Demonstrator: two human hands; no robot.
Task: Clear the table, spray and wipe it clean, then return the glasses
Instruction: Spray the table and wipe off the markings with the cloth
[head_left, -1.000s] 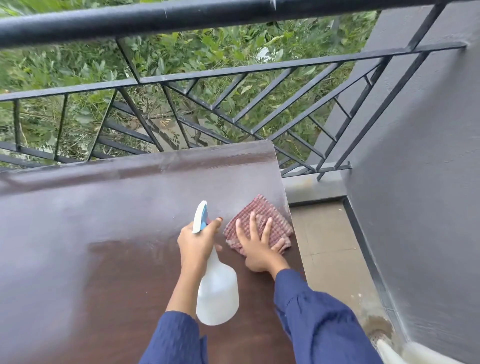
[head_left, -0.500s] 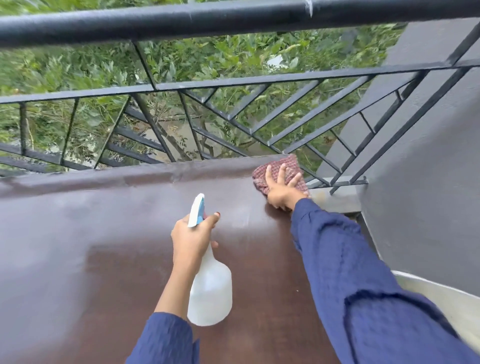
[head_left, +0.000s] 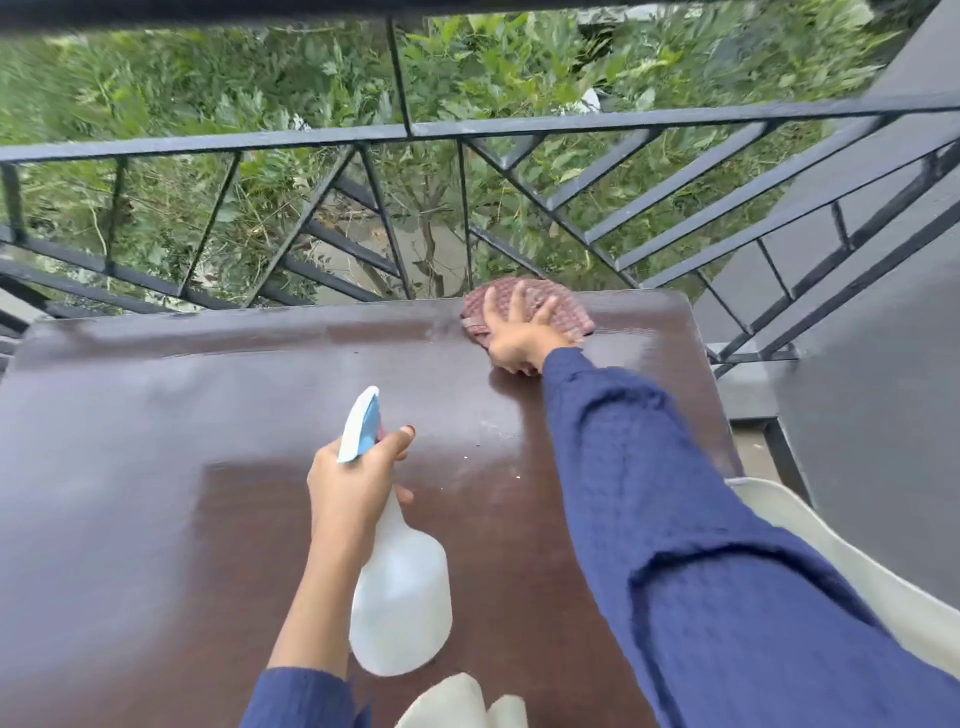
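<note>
Two hands are working over a glossy dark brown desk (head_left: 156, 467) in the head view. The left hand (head_left: 353, 483) is gripping the neck of a translucent white plastic spray bottle (head_left: 400, 597), with its fingers curled round just under the blue-and-white trigger head. The nozzle is pointing away from the person and the bottle's body is leaning back over the near middle of the desk. Whether its base is touching the surface cannot be told.

The right hand (head_left: 519, 332), reaching out of a dark blue sleeve (head_left: 701, 545), is lying flat with fingers spread on a crumpled red-and-white checked cloth (head_left: 561, 306) at the desk's far edge, right of centre, just beside the black metal railing (head_left: 519, 124). Pale streaks are showing on the desk between the hands. Green foliage (head_left: 208, 93) is filling the view past the railing, and a white plastic chair (head_left: 831, 571) is standing at the desk's right side, against a grey wall (head_left: 883, 415).
</note>
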